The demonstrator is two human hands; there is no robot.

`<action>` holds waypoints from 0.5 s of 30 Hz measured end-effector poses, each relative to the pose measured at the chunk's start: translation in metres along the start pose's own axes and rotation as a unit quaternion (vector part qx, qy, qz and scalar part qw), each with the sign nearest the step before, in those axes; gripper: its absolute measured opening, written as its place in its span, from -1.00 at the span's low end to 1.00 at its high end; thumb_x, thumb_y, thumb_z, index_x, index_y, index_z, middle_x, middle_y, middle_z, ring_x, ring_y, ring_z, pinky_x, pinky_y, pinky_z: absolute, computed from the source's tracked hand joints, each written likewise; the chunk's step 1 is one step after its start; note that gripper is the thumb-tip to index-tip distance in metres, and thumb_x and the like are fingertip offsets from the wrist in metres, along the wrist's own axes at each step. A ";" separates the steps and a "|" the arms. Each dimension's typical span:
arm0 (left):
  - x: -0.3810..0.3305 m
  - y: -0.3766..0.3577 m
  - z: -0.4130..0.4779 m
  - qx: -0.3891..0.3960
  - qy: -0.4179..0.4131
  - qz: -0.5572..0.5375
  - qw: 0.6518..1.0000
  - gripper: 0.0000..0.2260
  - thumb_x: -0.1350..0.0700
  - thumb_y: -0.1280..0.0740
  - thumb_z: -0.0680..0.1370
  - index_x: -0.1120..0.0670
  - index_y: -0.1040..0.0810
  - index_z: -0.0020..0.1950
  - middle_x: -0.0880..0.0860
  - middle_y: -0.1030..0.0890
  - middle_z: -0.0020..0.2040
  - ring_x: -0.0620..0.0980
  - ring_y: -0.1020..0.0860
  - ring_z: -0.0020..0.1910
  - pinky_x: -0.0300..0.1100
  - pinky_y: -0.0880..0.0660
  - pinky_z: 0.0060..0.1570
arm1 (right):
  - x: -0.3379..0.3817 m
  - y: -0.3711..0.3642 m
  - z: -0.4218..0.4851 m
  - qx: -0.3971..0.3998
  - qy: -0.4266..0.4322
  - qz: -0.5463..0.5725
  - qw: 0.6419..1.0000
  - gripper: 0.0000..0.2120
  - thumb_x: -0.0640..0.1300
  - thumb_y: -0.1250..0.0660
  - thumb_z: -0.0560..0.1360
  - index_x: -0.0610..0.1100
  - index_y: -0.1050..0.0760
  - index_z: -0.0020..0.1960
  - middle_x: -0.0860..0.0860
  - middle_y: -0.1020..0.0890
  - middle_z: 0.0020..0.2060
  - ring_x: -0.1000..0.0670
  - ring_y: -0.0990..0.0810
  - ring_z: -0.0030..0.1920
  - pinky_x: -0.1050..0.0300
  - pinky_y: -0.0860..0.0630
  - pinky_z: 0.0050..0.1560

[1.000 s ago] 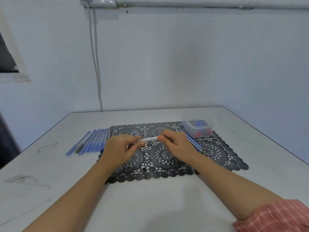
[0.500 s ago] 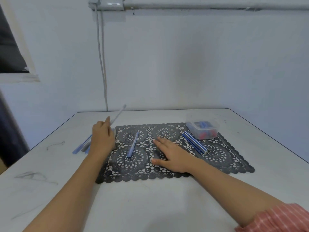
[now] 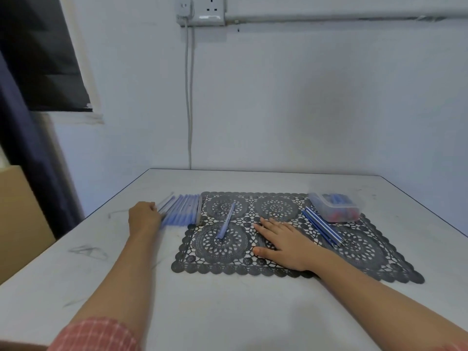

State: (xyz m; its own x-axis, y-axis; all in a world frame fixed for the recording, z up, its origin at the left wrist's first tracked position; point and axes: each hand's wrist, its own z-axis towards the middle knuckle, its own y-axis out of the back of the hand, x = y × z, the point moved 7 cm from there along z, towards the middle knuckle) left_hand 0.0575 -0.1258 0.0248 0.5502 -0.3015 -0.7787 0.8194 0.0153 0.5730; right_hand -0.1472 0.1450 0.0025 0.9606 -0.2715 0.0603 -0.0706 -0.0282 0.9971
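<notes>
My left hand [image 3: 143, 216] is at the left end of a row of several blue pens [image 3: 183, 211] lying on the white table [image 3: 228, 312]. Its curled fingers hold a clear pen [image 3: 166, 201] low beside that row; the view there is blurred. My right hand [image 3: 281, 240] rests flat, fingers straight, on a black lace mat [image 3: 367, 262]. A single blue pen [image 3: 226, 220] lies on the mat between my hands.
A bundle of blue striped sticks [image 3: 323, 226] lies on the mat to the right of my right hand. Behind it stands a clear plastic box [image 3: 334, 206] with blue and red pieces. The wall is right behind the table; a cable [image 3: 188, 110] hangs down it.
Both hands held one pen over the mat. The right hand let go and laid itself flat. The left hand carried the pen left and lowered it to the row.
</notes>
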 end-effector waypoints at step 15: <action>0.011 -0.007 0.007 -0.009 0.026 0.089 0.996 -0.71 0.16 -0.24 0.52 0.09 -0.57 0.22 0.15 -0.58 0.16 0.14 -0.36 0.26 -0.04 -0.37 0.16 | 0.017 0.039 0.007 -0.052 -0.031 0.086 0.994 -0.48 0.21 -0.17 0.52 0.01 -0.29 0.41 -0.03 -0.44 0.32 0.00 -0.43 0.27 0.02 -0.36 0.29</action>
State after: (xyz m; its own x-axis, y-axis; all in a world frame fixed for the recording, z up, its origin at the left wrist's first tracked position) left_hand 0.0563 -0.1355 0.0138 0.6935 -0.2425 -0.6784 0.7112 0.0803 0.6983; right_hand -0.1353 0.1328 0.0419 0.9181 -0.3224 0.2307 -0.2013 0.1220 0.9719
